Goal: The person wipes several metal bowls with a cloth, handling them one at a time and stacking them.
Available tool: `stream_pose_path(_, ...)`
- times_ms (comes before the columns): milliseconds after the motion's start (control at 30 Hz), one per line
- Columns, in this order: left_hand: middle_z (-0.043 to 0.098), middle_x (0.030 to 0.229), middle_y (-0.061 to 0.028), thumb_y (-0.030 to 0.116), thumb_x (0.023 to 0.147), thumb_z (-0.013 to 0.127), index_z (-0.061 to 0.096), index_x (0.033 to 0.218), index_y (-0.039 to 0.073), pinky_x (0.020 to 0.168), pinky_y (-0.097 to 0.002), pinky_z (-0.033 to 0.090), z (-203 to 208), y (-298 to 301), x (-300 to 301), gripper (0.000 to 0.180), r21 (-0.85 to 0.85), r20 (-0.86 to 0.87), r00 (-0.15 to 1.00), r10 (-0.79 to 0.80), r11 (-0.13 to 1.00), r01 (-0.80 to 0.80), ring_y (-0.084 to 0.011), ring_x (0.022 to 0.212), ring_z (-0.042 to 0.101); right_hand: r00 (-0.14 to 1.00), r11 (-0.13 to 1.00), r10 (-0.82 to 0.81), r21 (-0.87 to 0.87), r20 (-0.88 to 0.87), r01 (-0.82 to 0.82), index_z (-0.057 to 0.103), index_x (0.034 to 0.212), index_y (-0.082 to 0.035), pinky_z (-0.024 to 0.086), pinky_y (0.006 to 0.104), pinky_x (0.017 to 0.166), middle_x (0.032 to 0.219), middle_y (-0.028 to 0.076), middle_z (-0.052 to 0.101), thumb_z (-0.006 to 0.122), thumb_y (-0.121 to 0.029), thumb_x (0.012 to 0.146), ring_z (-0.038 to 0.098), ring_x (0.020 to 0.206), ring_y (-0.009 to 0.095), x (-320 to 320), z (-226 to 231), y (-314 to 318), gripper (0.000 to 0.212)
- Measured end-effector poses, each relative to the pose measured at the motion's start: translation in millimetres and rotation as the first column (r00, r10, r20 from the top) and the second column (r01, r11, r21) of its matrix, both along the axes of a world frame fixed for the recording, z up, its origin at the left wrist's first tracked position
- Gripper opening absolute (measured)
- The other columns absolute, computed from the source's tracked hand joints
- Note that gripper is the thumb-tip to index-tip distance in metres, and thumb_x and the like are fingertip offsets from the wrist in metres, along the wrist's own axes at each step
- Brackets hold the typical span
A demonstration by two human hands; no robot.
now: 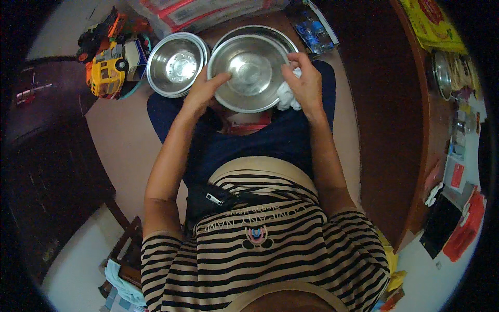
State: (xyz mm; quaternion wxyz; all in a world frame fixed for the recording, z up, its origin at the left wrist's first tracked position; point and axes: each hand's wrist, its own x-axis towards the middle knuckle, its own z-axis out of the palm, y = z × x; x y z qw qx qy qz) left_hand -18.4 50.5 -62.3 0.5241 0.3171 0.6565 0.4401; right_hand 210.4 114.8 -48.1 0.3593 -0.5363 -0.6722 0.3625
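Over beige flooring (pixel 119 135), the left hand (pixel 201 92) and the right hand (pixel 306 82), bunching a crumpled white cloth (pixel 289 98), grip a round silver metal bowl (pixel 250 73) between them, whose smooth rim might slip, knocking the stacked silver metal bowls (pixel 176 66) beside it.

Printed lettering, inverted in this view, in two lines across the front of the striped shirt (pixel 291 260), the larger line curved, beside a rainbow-like emblem (pixel 256 232); print on the yellow package (pixel 432 23) at upper right, too blurred to read
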Motion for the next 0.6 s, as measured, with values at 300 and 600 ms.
stream_pose_path(300, 0.057, 0.104, -0.0114, 0.012, 0.078, 0.060, 0.050, 0.110, -0.001, 0.085, -0.0355, 0.044, 37.0, -51.3, -81.9, 0.036, -0.065, 0.298, 0.868, 0.398, 0.915, -0.397, -0.0219, 0.099, 0.054, 0.983, 0.990, 0.080, -0.132, 0.164, -0.058, 0.061, 0.099, -0.003, 0.045, 0.0276, 0.067, 0.080, 0.010, 0.063, 0.058, -0.025, 0.082, 0.059, 0.075, 0.016, 49.1, -39.2, 34.6, 0.028)
stream_pose_path(600, 0.055, 0.107, -0.0128, 0.010, 0.081, 0.058, 0.046, 0.115, -0.001, 0.086, -0.0378, 0.046, 40.0, -81.0, -114.0, 0.038, 0.053, 0.295, 0.793, 0.533, 0.820, -0.570, -0.0249, 0.096, 0.057, 0.997, 0.992, 0.045, -0.121, 0.057, -0.038, 0.058, 0.100, -0.004, 0.046, 0.0362, 0.070, 0.089, 0.018, 0.062, 0.056, -0.042, 0.080, 0.061, 0.084, 0.029, 21.1, -55.9, 43.4, 0.043)
